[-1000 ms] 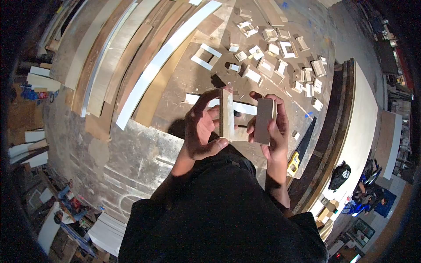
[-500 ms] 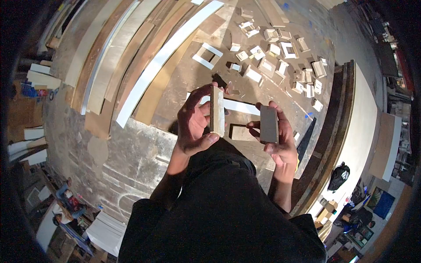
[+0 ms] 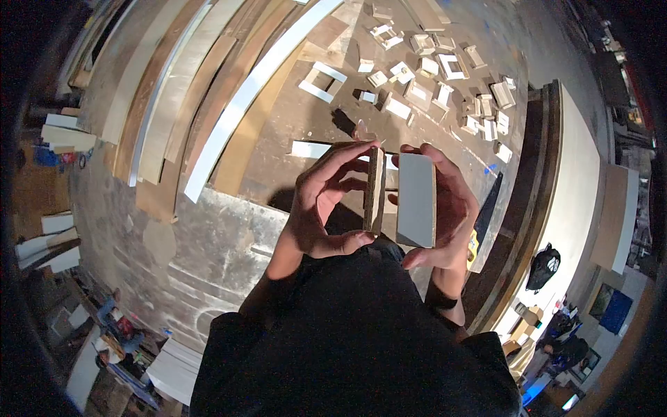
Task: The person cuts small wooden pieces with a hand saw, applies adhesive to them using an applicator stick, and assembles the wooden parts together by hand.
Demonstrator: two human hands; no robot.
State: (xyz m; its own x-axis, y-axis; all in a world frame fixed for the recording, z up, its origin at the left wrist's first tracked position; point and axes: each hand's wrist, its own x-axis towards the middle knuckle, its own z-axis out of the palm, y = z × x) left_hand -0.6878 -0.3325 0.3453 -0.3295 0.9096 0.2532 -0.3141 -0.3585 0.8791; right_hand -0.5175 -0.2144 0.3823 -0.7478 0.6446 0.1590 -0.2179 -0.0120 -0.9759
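My left hand [image 3: 318,201] grips a small wooden block [image 3: 375,191] by its two ends, thumb below and fingers above, with its narrow edge toward me. Beside it, my right hand [image 3: 453,205] holds a second small block with a white face [image 3: 415,200], that face turned up to me. A narrow gap separates the two blocks. Both are raised above the work surface, close to my body. Behind the hands, a white strip [image 3: 310,149] lies on the table, partly covered by my fingers.
Several small wooden pieces and frames [image 3: 417,94] lie scattered at the far right of the table [image 3: 243,278]. Long boards [image 3: 253,97] are laid out on the left. A handsaw [image 3: 488,212] is at the right, near a pale panel [image 3: 563,181] bearing a black cap [image 3: 543,267].
Both hands have drawn closer together, bringing the blocks nearly side by side. The right block has turned from its grey face to its white face, and the left one shows more of its edge.
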